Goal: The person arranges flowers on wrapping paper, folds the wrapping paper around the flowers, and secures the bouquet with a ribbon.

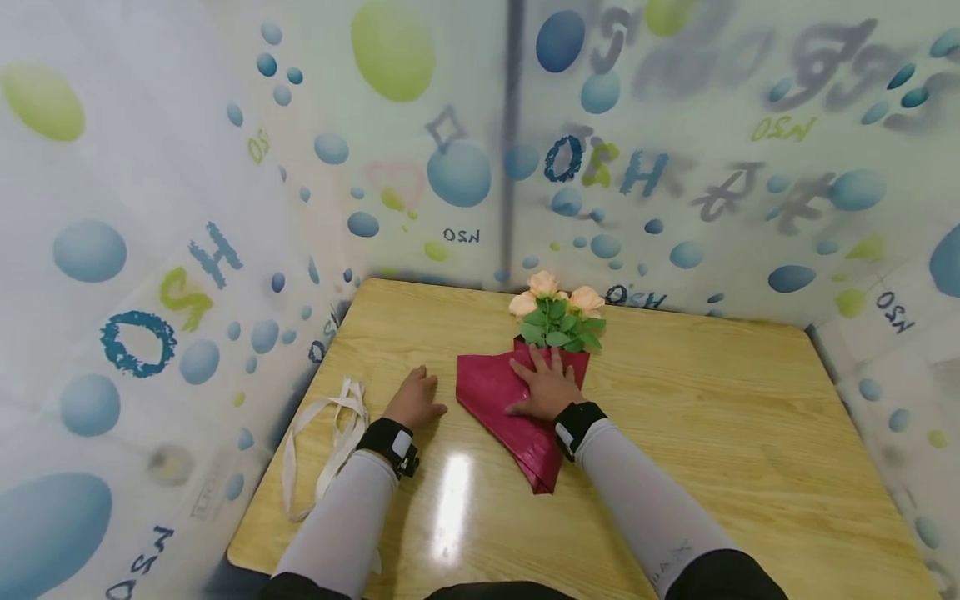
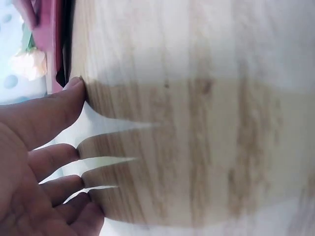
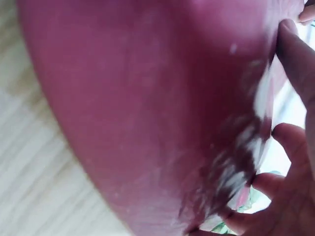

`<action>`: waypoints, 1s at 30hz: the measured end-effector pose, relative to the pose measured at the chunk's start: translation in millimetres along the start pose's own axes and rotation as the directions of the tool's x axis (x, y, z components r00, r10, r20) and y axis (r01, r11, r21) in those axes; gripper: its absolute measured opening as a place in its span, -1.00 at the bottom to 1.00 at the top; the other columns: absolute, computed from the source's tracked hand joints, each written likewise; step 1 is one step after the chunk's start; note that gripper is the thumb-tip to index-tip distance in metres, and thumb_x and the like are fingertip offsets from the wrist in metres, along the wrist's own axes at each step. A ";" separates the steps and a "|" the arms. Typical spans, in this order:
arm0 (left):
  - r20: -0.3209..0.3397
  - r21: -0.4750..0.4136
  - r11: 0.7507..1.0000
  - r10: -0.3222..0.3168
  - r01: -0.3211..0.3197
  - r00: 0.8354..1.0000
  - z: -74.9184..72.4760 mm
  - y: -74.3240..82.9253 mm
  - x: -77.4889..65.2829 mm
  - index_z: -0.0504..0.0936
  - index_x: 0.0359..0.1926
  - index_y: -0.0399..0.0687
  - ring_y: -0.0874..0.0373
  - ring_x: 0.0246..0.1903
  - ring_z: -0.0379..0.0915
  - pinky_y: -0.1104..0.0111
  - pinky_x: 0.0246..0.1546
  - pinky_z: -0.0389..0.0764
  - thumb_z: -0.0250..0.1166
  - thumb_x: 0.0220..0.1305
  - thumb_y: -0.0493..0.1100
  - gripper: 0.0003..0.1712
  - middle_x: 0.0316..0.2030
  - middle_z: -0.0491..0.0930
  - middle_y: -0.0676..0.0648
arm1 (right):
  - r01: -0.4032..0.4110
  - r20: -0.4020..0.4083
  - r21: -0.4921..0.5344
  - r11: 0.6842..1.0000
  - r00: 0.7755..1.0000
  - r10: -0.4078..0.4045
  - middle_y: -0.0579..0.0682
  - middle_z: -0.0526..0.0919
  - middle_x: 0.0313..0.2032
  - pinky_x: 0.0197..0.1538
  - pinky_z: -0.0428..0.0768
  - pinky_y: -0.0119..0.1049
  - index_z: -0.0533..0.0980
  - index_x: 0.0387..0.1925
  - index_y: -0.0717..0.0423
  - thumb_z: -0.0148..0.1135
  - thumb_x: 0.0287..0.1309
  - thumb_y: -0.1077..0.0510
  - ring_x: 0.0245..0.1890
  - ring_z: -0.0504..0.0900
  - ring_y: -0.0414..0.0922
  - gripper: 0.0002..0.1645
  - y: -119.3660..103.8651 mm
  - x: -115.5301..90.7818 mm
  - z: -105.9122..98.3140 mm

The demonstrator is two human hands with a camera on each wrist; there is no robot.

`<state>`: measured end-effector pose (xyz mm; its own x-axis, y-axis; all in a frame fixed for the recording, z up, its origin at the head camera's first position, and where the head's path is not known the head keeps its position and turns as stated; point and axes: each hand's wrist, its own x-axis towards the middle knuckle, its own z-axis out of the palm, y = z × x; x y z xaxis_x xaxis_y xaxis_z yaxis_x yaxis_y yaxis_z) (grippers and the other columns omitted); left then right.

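A person's right hand [image 1: 547, 392], fingers spread, lies on a glossy crimson wrapping sheet [image 1: 483, 387] at the middle of a pale wooden table [image 1: 712, 417], peach roses with green leaves [image 1: 555, 312] showing at its far end. The left hand [image 1: 415, 402], relaxed and holding nothing, is just left of the sheet; a cream fabric ribbon [image 1: 288, 467] lies farther left. Wrapping appears under way; the next move likely calls for gathering the sheet's left side. Mirrored "H2O" lettering [image 1: 643, 172] marks the far wall; grey characters there are too blurred to read.
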<state>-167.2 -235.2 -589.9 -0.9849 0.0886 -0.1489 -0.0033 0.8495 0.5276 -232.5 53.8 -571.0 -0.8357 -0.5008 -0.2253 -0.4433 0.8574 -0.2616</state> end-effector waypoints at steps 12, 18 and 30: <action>0.010 0.039 0.999 0.026 -0.027 1.000 7.3 3.3 7.1 0.46 0.39 -0.38 -0.40 0.55 0.05 -0.04 0.53 0.22 0.49 0.27 -0.07 -0.21 0.50 0.17 -0.52 | -0.003 -0.006 0.034 0.999 1.000 0.003 0.34 0.08 0.60 0.52 0.11 0.40 0.26 0.58 0.01 0.41 0.12 -0.42 0.58 -0.08 0.50 0.15 24.8 -4.0 3.5; 0.037 0.040 0.999 0.004 -0.006 0.999 1.8 9.7 2.4 0.40 0.44 -0.39 -0.40 0.57 0.00 -0.05 0.55 0.18 0.47 0.31 -0.08 -0.19 0.53 0.11 -0.53 | -0.007 -0.005 0.039 0.999 1.000 0.008 0.36 0.09 0.59 0.48 0.16 0.43 0.28 0.56 0.07 0.40 0.13 -0.41 0.57 -0.03 0.51 0.13 51.7 -26.8 -2.4; 0.015 0.022 1.000 0.003 -0.003 1.000 -1.2 1.6 -2.8 0.39 0.43 -0.43 -0.39 0.57 0.00 -0.07 0.54 0.19 0.47 0.30 -0.10 -0.18 0.52 0.12 -0.52 | -0.078 0.008 0.057 0.995 0.997 0.077 0.48 0.05 0.55 0.33 0.22 0.58 0.26 0.54 0.19 0.39 0.14 -0.41 0.51 -0.05 0.60 0.17 143.7 -98.3 -18.3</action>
<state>-164.6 -234.7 -587.6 -0.9821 0.0988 -0.1603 0.0034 0.8604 0.5096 -219.9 228.4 -569.3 -0.8647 -0.4339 -0.2528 -0.3577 0.8855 -0.2966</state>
